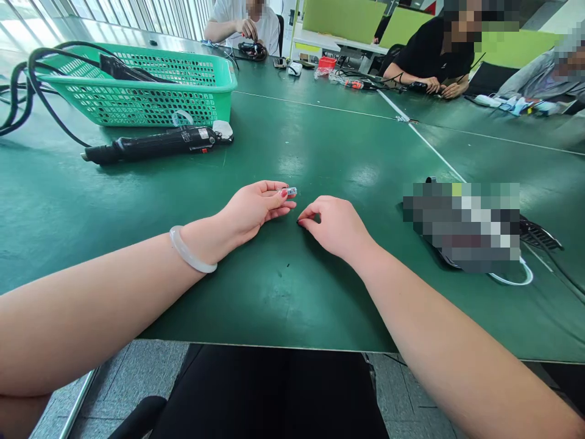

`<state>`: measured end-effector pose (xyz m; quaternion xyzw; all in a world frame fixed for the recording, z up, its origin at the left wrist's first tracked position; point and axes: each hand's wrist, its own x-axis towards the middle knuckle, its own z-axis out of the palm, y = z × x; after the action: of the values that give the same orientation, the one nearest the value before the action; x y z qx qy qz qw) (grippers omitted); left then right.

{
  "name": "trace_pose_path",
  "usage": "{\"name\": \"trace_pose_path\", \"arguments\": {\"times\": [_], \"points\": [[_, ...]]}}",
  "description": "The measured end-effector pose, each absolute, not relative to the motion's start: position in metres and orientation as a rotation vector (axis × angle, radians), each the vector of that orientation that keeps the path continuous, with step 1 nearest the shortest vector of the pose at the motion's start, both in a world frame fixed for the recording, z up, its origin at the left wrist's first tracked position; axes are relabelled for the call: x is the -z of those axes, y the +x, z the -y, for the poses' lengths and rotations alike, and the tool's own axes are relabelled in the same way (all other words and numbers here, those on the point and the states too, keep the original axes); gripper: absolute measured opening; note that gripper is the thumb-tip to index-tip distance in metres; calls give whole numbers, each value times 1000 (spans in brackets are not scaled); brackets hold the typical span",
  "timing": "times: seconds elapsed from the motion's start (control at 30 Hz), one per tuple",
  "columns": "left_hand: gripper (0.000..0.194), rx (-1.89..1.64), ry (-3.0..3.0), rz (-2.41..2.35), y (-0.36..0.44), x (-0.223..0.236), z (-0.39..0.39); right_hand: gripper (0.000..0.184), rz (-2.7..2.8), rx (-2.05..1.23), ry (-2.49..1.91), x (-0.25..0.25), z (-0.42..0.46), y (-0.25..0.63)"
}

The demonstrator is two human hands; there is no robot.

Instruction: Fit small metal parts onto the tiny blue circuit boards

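Looks like an open-plan office workroom: lime partitions (342, 21), people (434, 52) seated around a shared green tabletop (283, 152), black cables (31, 64) about.

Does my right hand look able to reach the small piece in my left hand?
Likely yes: the small piece pokes out of your left hand, near your right hand, with nothing visible between.

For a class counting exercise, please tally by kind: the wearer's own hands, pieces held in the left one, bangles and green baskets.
Hands: 2 (left hand, right hand)
Small shiny piece: 1
White bangle: 1
Green basket: 1
Total: 5
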<state>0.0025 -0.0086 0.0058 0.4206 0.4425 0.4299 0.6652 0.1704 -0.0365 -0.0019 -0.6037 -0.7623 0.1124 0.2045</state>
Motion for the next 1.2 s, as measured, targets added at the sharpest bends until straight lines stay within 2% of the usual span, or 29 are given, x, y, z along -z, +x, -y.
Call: {"name": "trace_pose_path", "arguments": {"times": [0.37,0.63,0.97,1.2], "points": [[14,-909,1074,-1025,4,-7,13,13,1941,15,-1406,-6,41,169],[18,-919,1115,-1021,3,-4,13,32,2166,288,-1396,-9,43,166],[17,-891,1104,-974,2,-3,12,27,2072,233,-1362,-4,42,165],[8,-863,1036,-938,3,-7,14,8,1822,-188,-1388,-5,37,174]]}}
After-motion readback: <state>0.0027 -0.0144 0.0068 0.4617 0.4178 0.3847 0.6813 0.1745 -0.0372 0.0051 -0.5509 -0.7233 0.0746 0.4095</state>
